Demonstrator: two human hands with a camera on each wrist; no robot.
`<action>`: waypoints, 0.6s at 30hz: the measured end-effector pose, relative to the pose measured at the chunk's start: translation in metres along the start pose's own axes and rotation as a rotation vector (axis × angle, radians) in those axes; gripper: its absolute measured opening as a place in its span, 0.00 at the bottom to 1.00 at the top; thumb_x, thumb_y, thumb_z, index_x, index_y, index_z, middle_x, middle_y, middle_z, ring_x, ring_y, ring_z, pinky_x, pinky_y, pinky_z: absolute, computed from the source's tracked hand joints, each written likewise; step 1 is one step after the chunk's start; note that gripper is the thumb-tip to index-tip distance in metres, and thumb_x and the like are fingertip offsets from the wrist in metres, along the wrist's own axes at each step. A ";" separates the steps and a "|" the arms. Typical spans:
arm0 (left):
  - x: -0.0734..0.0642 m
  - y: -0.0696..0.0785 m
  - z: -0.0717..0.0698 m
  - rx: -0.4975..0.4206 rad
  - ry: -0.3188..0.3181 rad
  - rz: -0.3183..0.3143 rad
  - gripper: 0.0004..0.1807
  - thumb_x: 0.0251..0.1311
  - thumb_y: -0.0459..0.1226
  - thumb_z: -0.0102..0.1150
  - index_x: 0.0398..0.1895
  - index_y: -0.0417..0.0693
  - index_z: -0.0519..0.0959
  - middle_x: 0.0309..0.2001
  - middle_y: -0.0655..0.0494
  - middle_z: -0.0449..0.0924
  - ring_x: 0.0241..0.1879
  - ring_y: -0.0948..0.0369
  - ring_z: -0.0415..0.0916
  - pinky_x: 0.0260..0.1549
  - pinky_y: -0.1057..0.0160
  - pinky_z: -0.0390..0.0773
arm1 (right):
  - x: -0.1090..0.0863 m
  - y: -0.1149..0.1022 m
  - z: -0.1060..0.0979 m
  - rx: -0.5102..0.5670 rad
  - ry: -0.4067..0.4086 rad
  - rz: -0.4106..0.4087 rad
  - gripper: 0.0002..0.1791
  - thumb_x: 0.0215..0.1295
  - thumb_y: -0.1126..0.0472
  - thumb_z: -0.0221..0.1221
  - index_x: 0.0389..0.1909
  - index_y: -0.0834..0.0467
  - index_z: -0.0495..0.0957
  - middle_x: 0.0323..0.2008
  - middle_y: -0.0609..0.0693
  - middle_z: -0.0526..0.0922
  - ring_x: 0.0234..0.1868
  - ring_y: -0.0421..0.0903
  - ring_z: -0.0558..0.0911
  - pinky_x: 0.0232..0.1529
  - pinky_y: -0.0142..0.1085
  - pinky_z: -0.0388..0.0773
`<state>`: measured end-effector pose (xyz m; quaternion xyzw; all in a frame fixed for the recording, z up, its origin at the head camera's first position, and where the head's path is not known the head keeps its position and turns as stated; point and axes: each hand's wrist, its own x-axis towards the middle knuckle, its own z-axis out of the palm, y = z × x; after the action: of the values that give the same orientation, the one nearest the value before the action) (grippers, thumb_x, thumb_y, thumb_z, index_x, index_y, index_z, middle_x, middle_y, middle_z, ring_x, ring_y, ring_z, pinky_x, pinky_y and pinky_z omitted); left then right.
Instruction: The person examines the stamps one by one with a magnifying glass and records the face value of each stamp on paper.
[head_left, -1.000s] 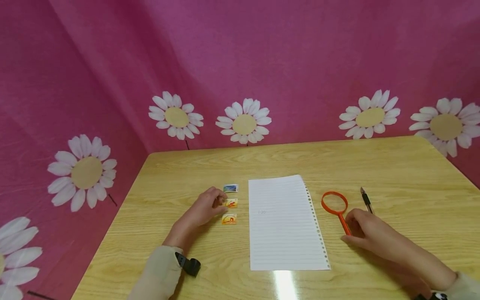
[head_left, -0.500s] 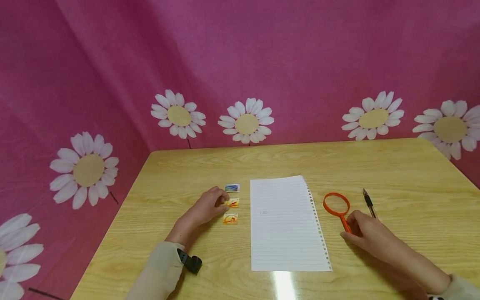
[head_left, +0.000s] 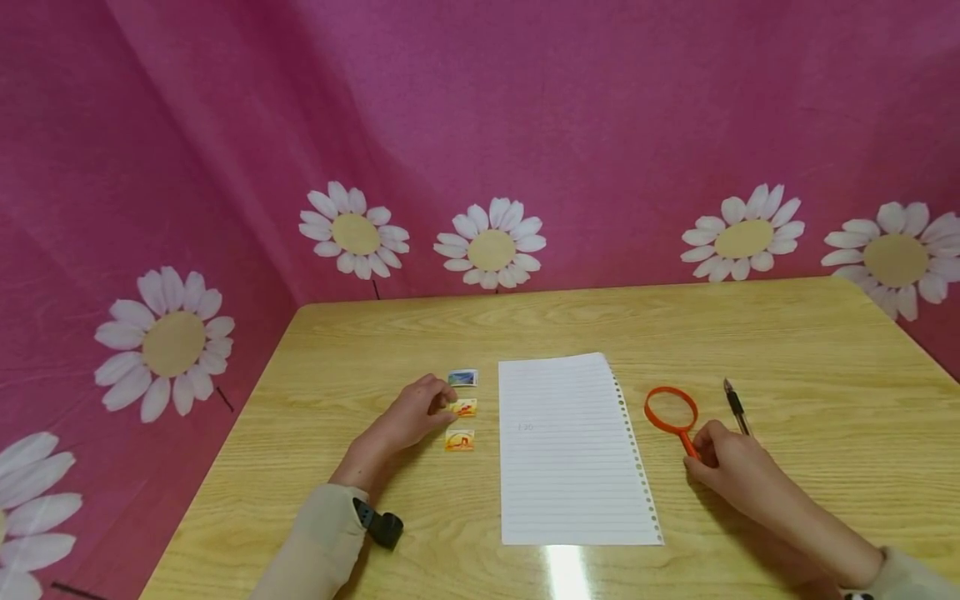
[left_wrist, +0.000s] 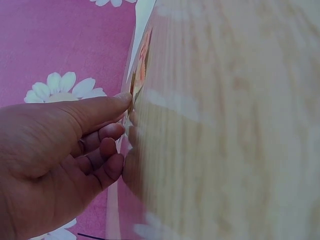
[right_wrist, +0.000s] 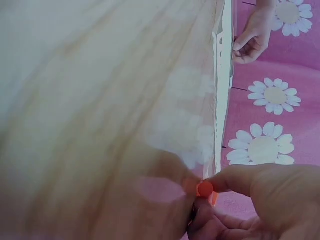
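Observation:
Small picture stamps lie in a column on the table, left of the paper. The top stamp (head_left: 463, 378) is blue; the middle stamp (head_left: 465, 408) and bottom stamp (head_left: 460, 441) are yellow, red and white. My left hand (head_left: 411, 412) has thumb and index fingertips at the middle stamp's left edge, pinching it, other fingers curled. My right hand (head_left: 738, 467) grips the handle of a red magnifying glass (head_left: 671, 409) between thumb and fingers; its lens lies low over the table. In the right wrist view the orange-red handle end (right_wrist: 205, 189) shows between thumb and fingers.
A lined sheet of paper (head_left: 573, 467) with punched holes along its right edge and a faint handwritten number lies mid-table. A black pen (head_left: 737, 405) lies just beyond my right hand. A pink daisy-patterned cloth (head_left: 585, 150) hangs behind the wooden table (head_left: 375, 333).
My right hand has shifted slightly up along the magnifying glass handle, toward the lens. The left hand, stamps and paper stay put; the view sways slightly.

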<state>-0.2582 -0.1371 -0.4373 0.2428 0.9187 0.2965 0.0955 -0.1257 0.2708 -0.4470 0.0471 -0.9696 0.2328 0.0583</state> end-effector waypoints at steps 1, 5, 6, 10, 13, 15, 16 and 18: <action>0.000 0.000 0.000 -0.004 0.000 0.003 0.09 0.63 0.34 0.62 0.44 0.42 0.77 0.37 0.53 0.71 0.37 0.61 0.65 0.38 0.66 0.68 | 0.000 0.000 0.000 0.000 0.000 0.005 0.11 0.53 0.66 0.66 0.29 0.63 0.72 0.20 0.45 0.76 0.22 0.35 0.69 0.24 0.31 0.67; 0.000 0.000 0.001 -0.015 0.008 -0.006 0.09 0.62 0.33 0.62 0.44 0.42 0.77 0.37 0.53 0.70 0.36 0.61 0.65 0.38 0.66 0.67 | 0.001 -0.001 -0.001 -0.005 0.005 0.021 0.10 0.53 0.67 0.66 0.29 0.63 0.73 0.20 0.46 0.77 0.23 0.37 0.71 0.24 0.31 0.68; 0.000 0.000 0.002 -0.014 0.011 -0.017 0.09 0.62 0.33 0.62 0.44 0.42 0.77 0.37 0.53 0.70 0.37 0.61 0.65 0.38 0.66 0.67 | 0.001 -0.001 -0.001 -0.003 0.005 0.027 0.10 0.53 0.67 0.65 0.29 0.63 0.73 0.21 0.46 0.77 0.23 0.38 0.71 0.24 0.32 0.68; -0.001 0.001 0.003 -0.001 0.017 -0.050 0.10 0.62 0.34 0.63 0.44 0.43 0.77 0.37 0.54 0.70 0.38 0.61 0.66 0.39 0.66 0.68 | 0.000 -0.002 -0.004 0.016 0.023 0.048 0.08 0.53 0.67 0.64 0.31 0.64 0.75 0.21 0.47 0.78 0.24 0.39 0.71 0.25 0.32 0.68; 0.000 0.001 0.004 0.000 0.020 -0.067 0.10 0.61 0.34 0.64 0.44 0.44 0.78 0.37 0.55 0.70 0.38 0.61 0.66 0.40 0.65 0.69 | -0.001 -0.003 -0.006 0.027 0.042 0.054 0.07 0.53 0.68 0.63 0.32 0.64 0.76 0.21 0.47 0.78 0.23 0.37 0.70 0.24 0.31 0.67; 0.000 0.001 0.004 -0.006 0.018 -0.070 0.10 0.61 0.34 0.64 0.44 0.44 0.78 0.37 0.55 0.70 0.38 0.61 0.66 0.40 0.65 0.69 | -0.001 -0.003 -0.007 0.028 0.047 0.056 0.06 0.53 0.68 0.62 0.32 0.64 0.76 0.21 0.46 0.78 0.23 0.37 0.70 0.24 0.30 0.67; 0.000 0.000 0.003 -0.009 0.017 -0.069 0.10 0.62 0.34 0.63 0.44 0.44 0.78 0.37 0.55 0.70 0.38 0.61 0.66 0.40 0.65 0.69 | -0.001 -0.003 -0.008 0.027 0.046 0.058 0.06 0.53 0.68 0.62 0.32 0.64 0.77 0.21 0.46 0.78 0.23 0.37 0.70 0.24 0.30 0.66; 0.001 0.000 0.002 -0.014 0.015 -0.057 0.09 0.62 0.34 0.63 0.44 0.43 0.77 0.37 0.54 0.70 0.38 0.61 0.66 0.39 0.65 0.69 | 0.000 -0.003 -0.010 0.022 0.045 0.068 0.06 0.54 0.68 0.62 0.33 0.64 0.77 0.21 0.46 0.77 0.23 0.38 0.70 0.24 0.31 0.66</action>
<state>-0.2583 -0.1356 -0.4394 0.2138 0.9238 0.3019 0.0984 -0.1241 0.2727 -0.4372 0.0096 -0.9666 0.2461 0.0714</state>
